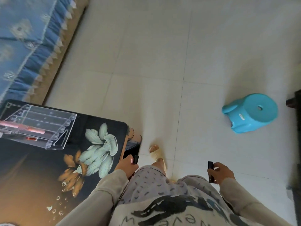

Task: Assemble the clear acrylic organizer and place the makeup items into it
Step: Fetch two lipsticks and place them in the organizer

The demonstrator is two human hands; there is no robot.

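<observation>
The clear acrylic organizer (40, 126) stands stepped on the black flowered table (48, 168) at the left, with pink and red makeup items (31, 128) lying in its tiers. My left hand (127, 165) sits at the table's right edge, closed around a small dark makeup tube (136, 159). My right hand (222, 172) hangs over the floor on the right, gripping an upright black makeup tube (210, 171). Both hands are well away from the organizer.
A blue plastic stool (250, 112) stands on the pale tiled floor (162, 62) at the right. A blue-covered sofa (24, 38) fills the upper left. Dark furniture (294, 101) shows at the right edge. My foot in a slipper (157, 154) is beside the table.
</observation>
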